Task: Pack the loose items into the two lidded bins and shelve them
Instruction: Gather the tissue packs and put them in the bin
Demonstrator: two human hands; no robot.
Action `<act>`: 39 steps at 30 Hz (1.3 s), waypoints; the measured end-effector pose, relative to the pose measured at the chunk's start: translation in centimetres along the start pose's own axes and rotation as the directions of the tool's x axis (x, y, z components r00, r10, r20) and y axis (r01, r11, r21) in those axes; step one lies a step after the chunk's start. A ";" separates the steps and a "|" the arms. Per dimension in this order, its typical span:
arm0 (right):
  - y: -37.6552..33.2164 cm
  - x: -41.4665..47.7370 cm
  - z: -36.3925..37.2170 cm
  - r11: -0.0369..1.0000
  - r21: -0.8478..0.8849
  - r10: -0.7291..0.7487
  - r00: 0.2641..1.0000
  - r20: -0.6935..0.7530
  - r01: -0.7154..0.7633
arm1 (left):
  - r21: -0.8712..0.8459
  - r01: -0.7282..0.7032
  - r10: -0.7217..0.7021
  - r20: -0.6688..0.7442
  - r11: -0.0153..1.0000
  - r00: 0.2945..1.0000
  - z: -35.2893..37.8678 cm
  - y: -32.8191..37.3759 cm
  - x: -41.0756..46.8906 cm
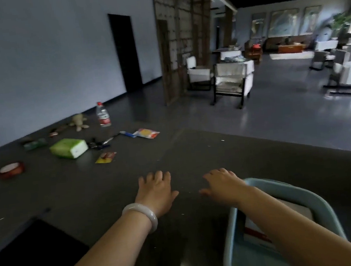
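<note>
Dim open-plan room with grey walls, a dark doorway and white armchairs (pixel 233 80) far behind; a wide dark tabletop (pixel 194 157) fills the foreground. Both hands reach forward, palms down, near the middle of it.

The left hand (pixel 157 191), with a pale bracelet (pixel 143 215) on its wrist, has its fingers loosely spread and holds nothing. The right hand (pixel 222 186), just beside it, is likewise flat and empty. Whether the palms touch the surface or hover just above it cannot be told.

The right forearm passes over a light blue bin (pixel 230 236) at the lower right of the view. No lid is on it, and a white box with a red stripe (pixel 258 232) shows inside. Only this one bin is in view.

The loose items lie well apart from the bin, to the left and further back. Nearest is a yellow and red snack packet (pixel 106 157). Beyond it are a green tissue pack (pixel 69 148), some pens (pixel 99 142) and an orange and white packet (pixel 147 133). A red tape roll (pixel 11 170) sits far left. A water bottle (pixel 103 114) and a beige plush toy (pixel 79 121) stand near the far edge.

Packing looks barely begun, with the hands between picks. The next move likely calls for a long reach left to the snack packet, pinching its thin edge, then carrying it back to the bin.
</note>
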State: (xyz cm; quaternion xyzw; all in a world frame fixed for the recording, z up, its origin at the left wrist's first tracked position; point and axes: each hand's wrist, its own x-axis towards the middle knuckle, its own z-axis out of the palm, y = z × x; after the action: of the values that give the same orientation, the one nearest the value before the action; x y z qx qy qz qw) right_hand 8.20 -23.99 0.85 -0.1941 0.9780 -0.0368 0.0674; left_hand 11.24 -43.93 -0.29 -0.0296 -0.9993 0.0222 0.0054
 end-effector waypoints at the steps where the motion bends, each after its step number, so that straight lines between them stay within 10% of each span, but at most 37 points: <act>1: -1.2 0.7 -0.1 0.999 -0.004 -0.037 0.999 0.030 0.037 | 0.014 0.047 -0.047 0.004 0.999 0.999 -0.3 -1.5 -0.6; 25: -31.3 16.0 -0.1 0.949 -0.045 -0.294 0.930 0.219 0.311 | 0.047 0.373 -0.376 0.129 0.927 0.918 1.0 -32.0 -7.5; 39: -29.2 27.5 2.3 0.978 -0.012 -0.196 0.944 0.265 0.207 | 0.006 0.290 -0.286 0.196 0.957 0.938 4.6 -34.9 4.6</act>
State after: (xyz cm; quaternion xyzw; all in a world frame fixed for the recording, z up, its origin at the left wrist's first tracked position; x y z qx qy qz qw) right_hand -5.73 -61.64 -1.79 -0.2975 0.9360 0.0022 0.1881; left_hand 4.54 -78.64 -3.33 0.1192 -0.9887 0.0124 -0.0895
